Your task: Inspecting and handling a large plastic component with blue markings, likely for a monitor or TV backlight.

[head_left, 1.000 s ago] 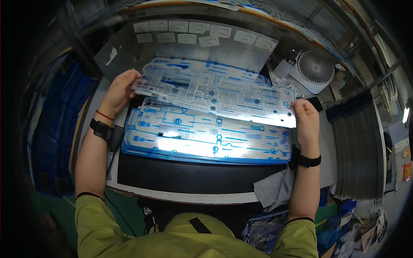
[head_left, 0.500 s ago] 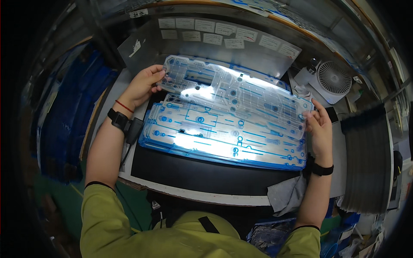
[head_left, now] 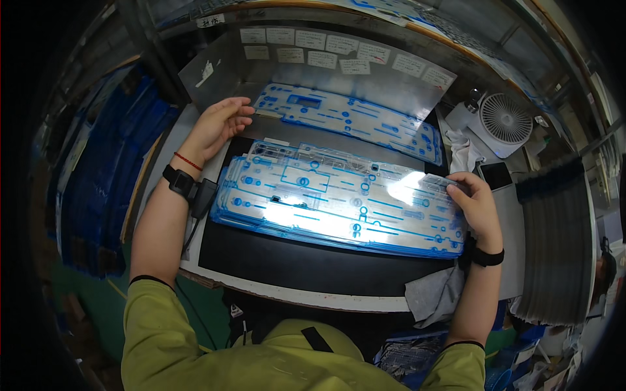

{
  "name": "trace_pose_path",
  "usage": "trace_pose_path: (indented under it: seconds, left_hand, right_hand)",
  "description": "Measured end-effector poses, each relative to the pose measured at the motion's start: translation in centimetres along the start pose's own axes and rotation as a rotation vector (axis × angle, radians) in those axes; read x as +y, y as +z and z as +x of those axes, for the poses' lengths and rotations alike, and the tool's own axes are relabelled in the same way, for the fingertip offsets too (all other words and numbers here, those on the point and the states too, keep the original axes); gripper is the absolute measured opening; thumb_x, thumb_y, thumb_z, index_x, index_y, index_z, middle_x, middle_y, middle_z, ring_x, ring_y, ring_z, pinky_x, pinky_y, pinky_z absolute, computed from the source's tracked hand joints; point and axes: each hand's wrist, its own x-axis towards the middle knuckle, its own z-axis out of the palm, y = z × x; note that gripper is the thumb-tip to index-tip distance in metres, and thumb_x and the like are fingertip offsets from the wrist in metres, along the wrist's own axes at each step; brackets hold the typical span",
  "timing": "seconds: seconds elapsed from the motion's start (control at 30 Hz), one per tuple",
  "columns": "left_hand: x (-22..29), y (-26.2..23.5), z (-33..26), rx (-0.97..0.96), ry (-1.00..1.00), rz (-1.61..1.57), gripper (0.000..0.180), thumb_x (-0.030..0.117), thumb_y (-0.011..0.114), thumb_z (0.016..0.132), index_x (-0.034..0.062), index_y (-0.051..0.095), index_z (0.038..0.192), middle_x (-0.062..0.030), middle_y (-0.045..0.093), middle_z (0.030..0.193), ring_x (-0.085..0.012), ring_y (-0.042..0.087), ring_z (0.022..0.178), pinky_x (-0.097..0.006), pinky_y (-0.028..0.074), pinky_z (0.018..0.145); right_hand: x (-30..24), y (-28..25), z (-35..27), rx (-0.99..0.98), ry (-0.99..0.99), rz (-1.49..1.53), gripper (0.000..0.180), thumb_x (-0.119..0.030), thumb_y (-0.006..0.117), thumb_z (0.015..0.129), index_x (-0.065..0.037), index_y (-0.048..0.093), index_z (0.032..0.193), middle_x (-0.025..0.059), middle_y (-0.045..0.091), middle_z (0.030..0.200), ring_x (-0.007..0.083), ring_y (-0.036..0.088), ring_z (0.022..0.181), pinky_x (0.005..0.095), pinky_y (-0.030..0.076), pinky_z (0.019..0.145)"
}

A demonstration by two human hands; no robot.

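My left hand (head_left: 223,126) hovers beside the left end of the far stack, empty, its fingers loosely apart. At the right end of the near stack is my right hand (head_left: 477,203), thumb and forefinger slightly apart at the sheet edge; its other fingers are partly hidden. The near stack of clear plastic sheets with blue printed lines (head_left: 326,225) lies on a black mat, with glare across its top. Clear, unprinted-looking edges show along its far side. Behind it rests a far stack of similar blue-printed sheets (head_left: 365,120), with a rectangular window near its left end.
A metal panel with paper labels (head_left: 228,72) stands behind the stacks. To the right are a white fan (head_left: 505,120), a phone-like black slab (head_left: 495,174) and a tall pile of sheets (head_left: 554,247). A grey cloth (head_left: 435,294) hangs over the front edge. Blue sheets (head_left: 98,169) are stacked at left.
The clear sheet held up between both hands is no longer raised. My left hand has let go of it; my right hand has moved slightly left. The far stack now shows uncovered.
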Motion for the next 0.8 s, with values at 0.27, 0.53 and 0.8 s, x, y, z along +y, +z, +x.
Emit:
trace_pose_path:
  seconds: [0.27, 0.53, 0.8]
  left_hand:
    - [1.1, 1.3, -1.0, -0.416, -0.088, 0.061, 0.027, 0.019, 0.053, 0.099, -0.0002, 0.06, 0.117, -0.0012, 0.065, 0.092, -0.0037, 0.056, 0.069, -0.017, 0.048, 0.061]
    - [1.1, 2.1, -1.4, -0.31, -0.038, 0.196, 0.025, 0.017, 0.059, 0.096, 0.0016, 0.061, 0.115, 0.0021, 0.064, 0.086, -0.0011, 0.052, 0.063, -0.014, 0.043, 0.055]
    - [0.8, 1.7, -1.0, -0.231, -0.015, 0.105, 0.023, 0.014, 0.057, 0.097, 0.0007, 0.059, 0.115, 0.0006, 0.064, 0.089, -0.0009, 0.049, 0.061, -0.014, 0.041, 0.054]
  right_hand:
    - [0.5, -0.3, 0.5, 0.193, -0.142, 0.131, 0.02, -0.006, 0.069, 0.087, 0.001, 0.066, 0.106, -0.0023, 0.062, 0.088, 0.0035, 0.052, 0.075, 0.0182, 0.042, 0.069]
    - [0.6, -0.3, 0.4, 0.208, -0.118, 0.099, 0.024, -0.006, 0.07, 0.087, 0.001, 0.066, 0.109, -0.0022, 0.062, 0.09, 0.0035, 0.051, 0.075, 0.0186, 0.042, 0.07]
    - [0.0, -0.4, 0.6, 0.238, 0.013, 0.377, 0.026, -0.019, 0.061, 0.095, 0.001, 0.063, 0.112, -0.0032, 0.058, 0.081, 0.0051, 0.051, 0.069, 0.0202, 0.041, 0.067]
